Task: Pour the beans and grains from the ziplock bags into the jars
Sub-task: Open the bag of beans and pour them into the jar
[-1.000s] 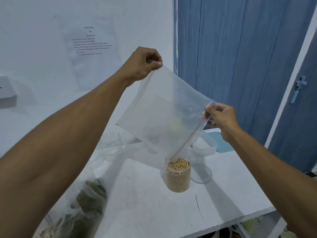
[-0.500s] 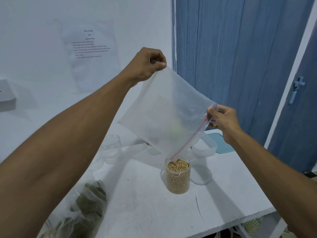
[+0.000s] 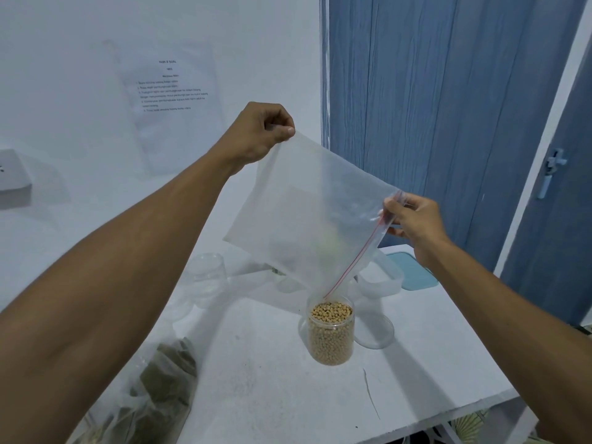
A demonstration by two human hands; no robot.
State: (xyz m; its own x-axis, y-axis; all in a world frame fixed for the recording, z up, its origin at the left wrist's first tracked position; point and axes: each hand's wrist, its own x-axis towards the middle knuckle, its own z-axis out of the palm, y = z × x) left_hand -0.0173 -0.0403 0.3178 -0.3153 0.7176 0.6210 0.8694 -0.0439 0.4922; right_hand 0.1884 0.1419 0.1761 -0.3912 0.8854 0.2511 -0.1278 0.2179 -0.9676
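So that bag (image 3: 307,219) empties mouth-down into bean jar (image 3: 331,334), left hand (image 3: 256,136) grip pinches its bottom corner high, right hand (image 3: 416,224) grip clamps zip edge

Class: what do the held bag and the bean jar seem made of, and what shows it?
The bag: thin frosted plastic film, likely; it creases and shows shapes through. The jar: clear, glossy, rigid, beans visible through the wall; plastic or glass, cannot tell.
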